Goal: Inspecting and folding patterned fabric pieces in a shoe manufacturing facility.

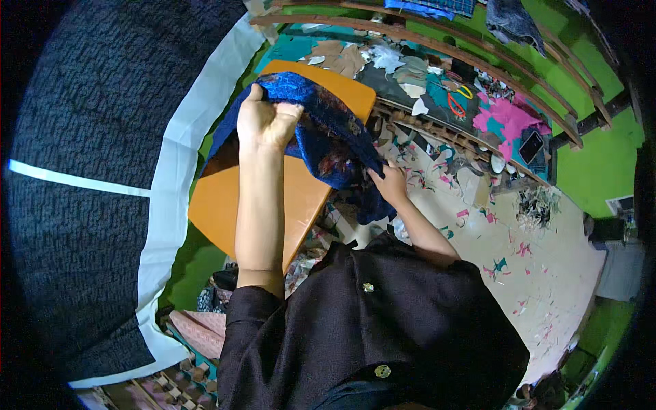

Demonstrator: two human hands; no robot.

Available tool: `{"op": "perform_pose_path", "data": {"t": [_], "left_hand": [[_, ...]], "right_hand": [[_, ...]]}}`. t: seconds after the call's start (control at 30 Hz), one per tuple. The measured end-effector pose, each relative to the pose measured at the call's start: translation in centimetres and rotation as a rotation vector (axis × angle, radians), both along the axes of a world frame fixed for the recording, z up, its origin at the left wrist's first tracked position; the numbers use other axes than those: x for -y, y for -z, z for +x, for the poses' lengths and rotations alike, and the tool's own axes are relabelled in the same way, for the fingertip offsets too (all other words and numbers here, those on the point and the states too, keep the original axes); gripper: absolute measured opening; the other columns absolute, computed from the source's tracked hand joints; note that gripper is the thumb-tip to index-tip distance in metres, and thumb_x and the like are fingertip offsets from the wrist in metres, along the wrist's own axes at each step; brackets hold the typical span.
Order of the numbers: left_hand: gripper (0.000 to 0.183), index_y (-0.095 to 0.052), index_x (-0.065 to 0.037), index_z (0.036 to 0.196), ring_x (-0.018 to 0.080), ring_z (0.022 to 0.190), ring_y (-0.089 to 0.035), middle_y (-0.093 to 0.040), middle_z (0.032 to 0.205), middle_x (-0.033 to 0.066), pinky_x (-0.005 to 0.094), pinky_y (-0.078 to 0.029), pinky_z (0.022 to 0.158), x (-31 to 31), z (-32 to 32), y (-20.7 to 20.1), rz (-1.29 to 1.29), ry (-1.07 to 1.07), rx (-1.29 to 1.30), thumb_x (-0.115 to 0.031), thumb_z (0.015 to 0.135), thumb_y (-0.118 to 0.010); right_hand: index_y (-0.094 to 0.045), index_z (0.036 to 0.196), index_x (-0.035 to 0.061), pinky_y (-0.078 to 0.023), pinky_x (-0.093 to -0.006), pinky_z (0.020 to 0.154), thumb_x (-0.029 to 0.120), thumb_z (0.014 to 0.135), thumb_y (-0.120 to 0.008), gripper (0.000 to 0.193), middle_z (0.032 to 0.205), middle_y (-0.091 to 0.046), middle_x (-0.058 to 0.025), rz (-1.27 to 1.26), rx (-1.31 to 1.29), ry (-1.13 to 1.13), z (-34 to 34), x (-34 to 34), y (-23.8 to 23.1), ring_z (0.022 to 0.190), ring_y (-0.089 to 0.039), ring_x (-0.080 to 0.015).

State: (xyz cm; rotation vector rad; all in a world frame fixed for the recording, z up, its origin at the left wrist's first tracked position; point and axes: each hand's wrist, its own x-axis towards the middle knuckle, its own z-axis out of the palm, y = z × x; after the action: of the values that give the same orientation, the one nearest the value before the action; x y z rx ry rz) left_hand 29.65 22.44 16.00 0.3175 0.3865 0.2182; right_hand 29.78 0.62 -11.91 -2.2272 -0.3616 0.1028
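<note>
A dark blue cloth (331, 130) with a brownish-red pattern hangs between my hands, over an orange tabletop (304, 195). My left hand (266, 124) is raised at the cloth's far left part, palm partly showing and thumb up. Its fingers go into the blue fabric and are mostly hidden by it. Lower and to the right, my right hand (389, 183) pinches the cloth's edge. The cloth's lower end drops past the table's right edge, and its folds hide whether it is a finished garment.
A low bench (386, 75) at the far side carries fabric scraps, scissors with red handles (456, 104), pink cloth (509, 124) and a phone (531, 146). Wooden rails (437, 44) cross above it. Scraps litter the pale floor (471, 236). A dark textured panel (89, 123) with white edging stands left.
</note>
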Motion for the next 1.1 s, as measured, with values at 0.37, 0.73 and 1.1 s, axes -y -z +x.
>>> {"op": "perform_pose_path", "data": {"t": [0.37,0.73,1.1], "left_hand": [[0.041,-0.04,-0.003,0.116,0.0334,0.113,-0.043,-0.046,0.121,0.0159,0.0526,-0.029,0.095,0.8,1.4,1.5,0.005,0.012,-0.064,-0.033,0.093,-0.025],[0.04,-0.039,0.004,0.116,0.033,0.117,-0.038,-0.043,0.122,0.0199,0.0503,-0.025,0.099,-3.8,-1.9,2.0,-0.162,-0.026,0.125,-0.026,0.094,-0.026],[0.038,-0.038,0.004,0.119,0.0281,0.118,-0.035,-0.038,0.128,0.0172,0.0448,-0.02,0.102,-13.7,-8.1,5.9,-0.025,-0.249,-0.079,-0.023,0.092,-0.033]], "right_hand": [[-0.063,0.072,0.0034,-0.027,-0.0458,0.09,0.038,0.074,-0.057,0.035,0.094,-0.057,-0.0164,-0.3,0.128,-0.107,-2.6,5.2,4.7,0.088,-0.053,-0.0283],[-0.062,0.08,0.0069,-0.017,-0.0505,0.098,0.012,0.059,-0.06,0.022,0.103,-0.055,-0.0069,-0.073,0.598,0.628,4.6,15.5,-4.5,0.098,-0.05,-0.0255],[-0.063,0.089,0.01,-0.008,-0.0593,0.099,0.014,0.059,-0.065,0.03,0.1,-0.057,-0.0017,-0.391,0.417,0.379,6.1,17.2,-2.4,0.096,-0.053,-0.02]]}}
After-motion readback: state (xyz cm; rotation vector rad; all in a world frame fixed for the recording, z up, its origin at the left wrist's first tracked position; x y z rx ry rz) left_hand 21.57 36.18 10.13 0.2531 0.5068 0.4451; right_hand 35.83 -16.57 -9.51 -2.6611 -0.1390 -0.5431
